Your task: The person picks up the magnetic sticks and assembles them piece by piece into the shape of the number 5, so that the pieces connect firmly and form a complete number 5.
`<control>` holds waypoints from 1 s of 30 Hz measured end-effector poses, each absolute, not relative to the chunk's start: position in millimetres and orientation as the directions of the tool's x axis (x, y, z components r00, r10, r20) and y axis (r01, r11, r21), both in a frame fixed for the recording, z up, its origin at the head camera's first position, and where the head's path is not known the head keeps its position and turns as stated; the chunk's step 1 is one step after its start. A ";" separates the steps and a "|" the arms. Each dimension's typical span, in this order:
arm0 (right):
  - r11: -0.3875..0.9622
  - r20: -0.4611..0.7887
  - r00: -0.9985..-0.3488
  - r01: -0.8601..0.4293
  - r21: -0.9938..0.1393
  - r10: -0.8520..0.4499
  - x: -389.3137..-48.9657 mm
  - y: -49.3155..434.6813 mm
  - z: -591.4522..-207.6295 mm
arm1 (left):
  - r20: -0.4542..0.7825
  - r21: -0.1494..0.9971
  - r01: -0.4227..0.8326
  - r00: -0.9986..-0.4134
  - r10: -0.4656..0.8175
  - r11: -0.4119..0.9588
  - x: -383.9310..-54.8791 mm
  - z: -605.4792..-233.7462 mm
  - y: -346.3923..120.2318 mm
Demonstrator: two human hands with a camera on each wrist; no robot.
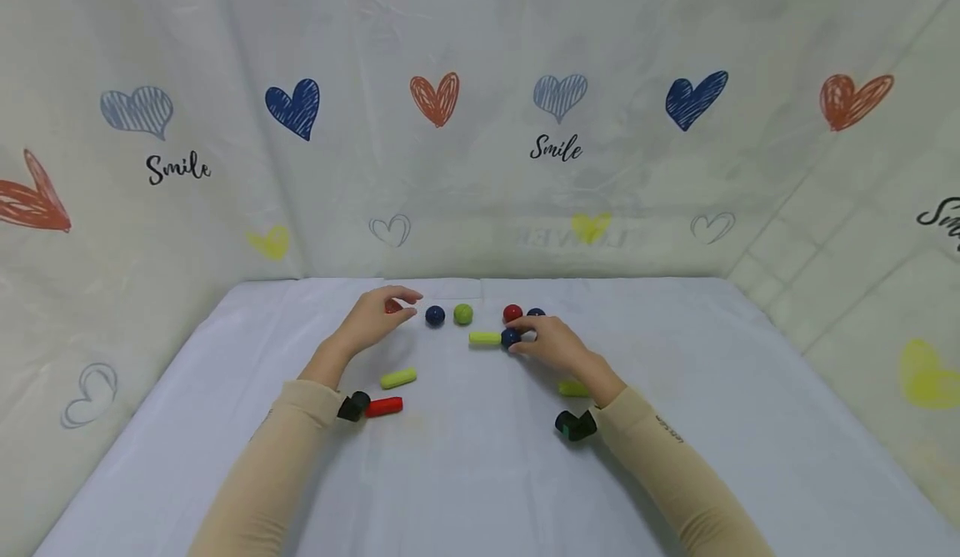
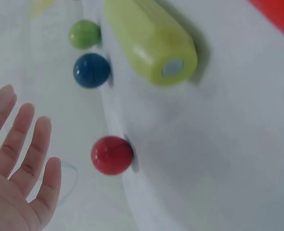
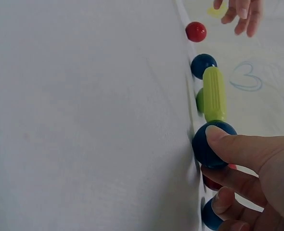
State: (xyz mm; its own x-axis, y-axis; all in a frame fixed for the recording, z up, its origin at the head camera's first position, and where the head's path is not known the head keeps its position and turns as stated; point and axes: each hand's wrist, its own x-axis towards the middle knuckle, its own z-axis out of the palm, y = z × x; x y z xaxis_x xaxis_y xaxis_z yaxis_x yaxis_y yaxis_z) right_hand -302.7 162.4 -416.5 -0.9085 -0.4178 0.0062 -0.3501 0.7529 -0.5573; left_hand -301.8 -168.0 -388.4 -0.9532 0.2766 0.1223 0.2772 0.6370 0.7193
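My right hand [image 1: 551,342] pinches a dark blue ball [image 3: 209,149] between thumb and fingers. A ribbed yellow-green rod [image 3: 214,94] is joined end-on to that ball and points left in the head view. The left hand [image 1: 375,319] has its fingers extended, holding nothing. Close by it is a red ball [image 2: 111,155], partly hidden by the hand in the head view and apart from the fingers in the left wrist view. Between the hands, toward the back, a blue ball [image 1: 435,316] and a green ball [image 1: 462,313] sit side by side.
Behind the right hand are another red ball [image 1: 512,313] and a partly covered blue ball [image 1: 536,312]. Nearer lie a yellow-green rod [image 1: 398,378], a red rod [image 1: 384,407] and another yellow-green rod [image 1: 573,388] by the right wrist. A patterned curtain [image 1: 480,182] rises behind the white table [image 1: 465,474].
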 end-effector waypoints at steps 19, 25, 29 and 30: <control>0.751 0.006 -0.917 -0.330 -0.571 -0.398 -301.1 162.0 -416.6 | -0.025 0.716 0.130 -0.977 0.211 0.686 -316.1 -406.9 -211.3; 0.753 0.004 -0.915 -0.334 -0.567 -0.404 -301.7 161.2 -416.5 | -0.066 0.724 0.102 -0.974 0.215 0.683 -322.2 -417.8 -214.6; 0.756 -0.005 -0.917 -0.325 -0.568 -0.399 -300.8 160.0 -415.8 | -0.082 0.723 0.089 -0.974 0.213 0.685 -324.6 -420.8 -212.6; 0.757 -0.007 -0.918 -0.324 -0.568 -0.398 -300.5 159.6 -415.5 | -0.084 0.721 0.089 -0.973 0.214 0.687 -325.1 -421.0 -211.9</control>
State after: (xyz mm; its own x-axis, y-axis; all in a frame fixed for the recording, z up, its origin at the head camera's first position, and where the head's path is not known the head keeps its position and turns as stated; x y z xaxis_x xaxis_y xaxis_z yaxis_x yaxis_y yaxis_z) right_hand -300.5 159.6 -415.5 -0.9176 -0.3976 -0.0066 -0.3237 0.7565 -0.5682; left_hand -325.1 -211.9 -421.0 -0.9732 0.2141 -0.0835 0.0894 0.6874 0.7207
